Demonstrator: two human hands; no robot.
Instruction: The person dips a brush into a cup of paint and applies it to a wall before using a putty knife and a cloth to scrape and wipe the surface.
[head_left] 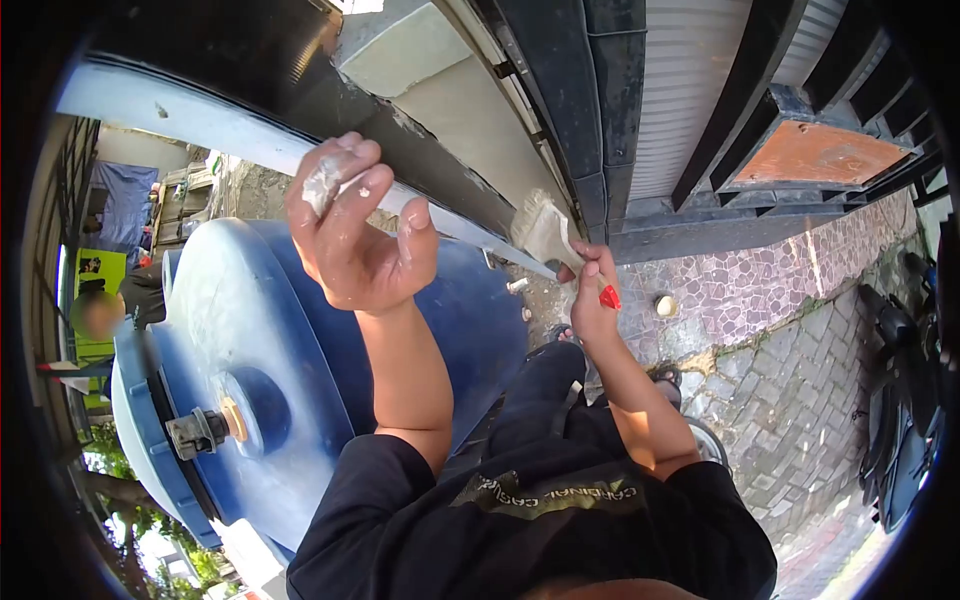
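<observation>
One head-worn camera looks steeply down, close above the fingers (345, 170). Its wide, tilted view reaches paving beyond them.

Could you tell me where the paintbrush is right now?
The paintbrush is centre-right in the head view, gripped by the right hand, bristles against the long bar.

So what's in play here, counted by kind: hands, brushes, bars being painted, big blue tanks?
Hands: 2, the left hand gripping the bar, the right hand holding the brush
Paintbrush: 1
Pale painted bar: 1
Blue tank: 1
Total: 5
</observation>
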